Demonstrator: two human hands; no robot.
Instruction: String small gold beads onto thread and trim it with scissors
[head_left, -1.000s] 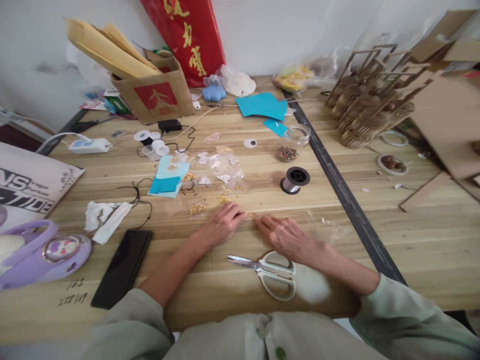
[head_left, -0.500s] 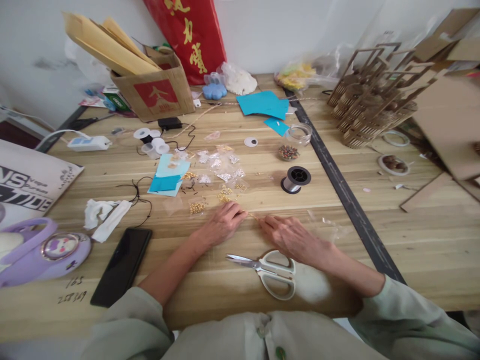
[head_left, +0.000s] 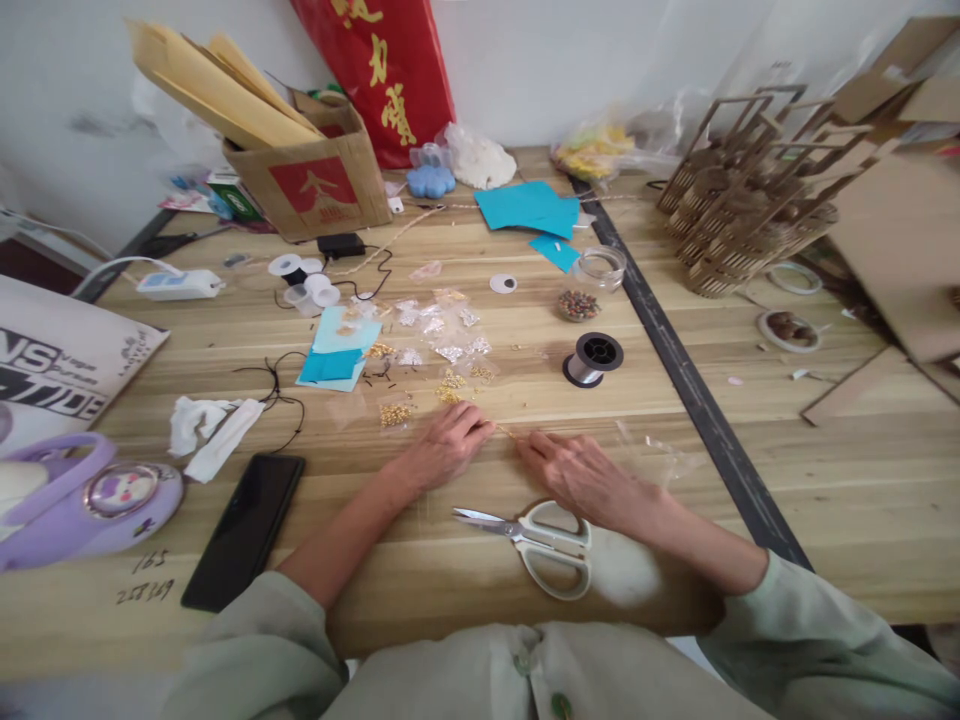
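Between my two hands runs a thin gold-coloured strand (head_left: 505, 432), low over the wooden table. My left hand (head_left: 452, 437) is closed with its fingertips pinched at the strand's left end. At the other end my right hand (head_left: 564, 468) is also closed, fingers pressed together on it. Too little shows to tell whether it is beaded. Small gold beads (head_left: 451, 388) lie loose just beyond my left hand, and a bag of gold beads (head_left: 394, 414) is to its left. Scissors (head_left: 517, 530) with white handles rest below my right hand, blades pointing left.
A spool of clear line (head_left: 592, 360) stands beyond my right hand, near a bowl of mixed beads (head_left: 577, 304). Small bags of silver pieces (head_left: 450, 353) and blue cards (head_left: 334, 362) lie further back. A black phone (head_left: 244, 530) is at the left; woven baskets (head_left: 739, 215) stand far right.
Both hands stay in nearly the same place, with the strand held between them. The whole view has shifted very slightly; nothing else has visibly moved.
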